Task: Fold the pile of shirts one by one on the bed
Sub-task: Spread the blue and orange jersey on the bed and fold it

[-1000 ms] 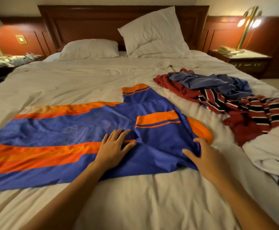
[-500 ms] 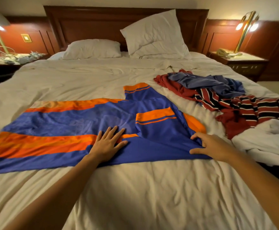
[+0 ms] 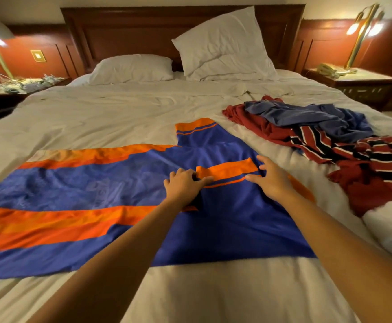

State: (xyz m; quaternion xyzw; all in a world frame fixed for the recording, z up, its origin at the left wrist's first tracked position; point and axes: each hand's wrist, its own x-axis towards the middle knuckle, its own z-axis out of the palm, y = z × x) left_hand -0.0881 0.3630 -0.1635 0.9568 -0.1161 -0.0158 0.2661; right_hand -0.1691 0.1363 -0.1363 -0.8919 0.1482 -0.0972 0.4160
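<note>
A blue shirt with orange bands (image 3: pixel 125 183) lies spread flat across the near half of the bed (image 3: pixel 120 117). Its near sleeve is folded in over the body, and the sleeve's orange cuff (image 3: pixel 227 171) faces up. My left hand (image 3: pixel 185 184) has curled fingers and pinches the left end of that cuff. My right hand (image 3: pixel 270 179) rests on the cuff's right end with spread fingers and thumb. A loose pile of shirts (image 3: pixel 330 141) lies to the right: a blue one on top, with maroon and striped ones under it.
Two white pillows (image 3: pixel 223 45) lean at the wooden headboard. A crumpled white cloth (image 3: pixel 390 227) sits at the bed's right edge, below the pile. Nightstands with lamps flank the bed, the right nightstand (image 3: pixel 353 82) bearing a telephone. Bare sheet stretches beyond the shirt.
Both hands moved forward from the shirt's lower body to the folded sleeve's orange cuff. My left hand went from flat to pinching the cuff.
</note>
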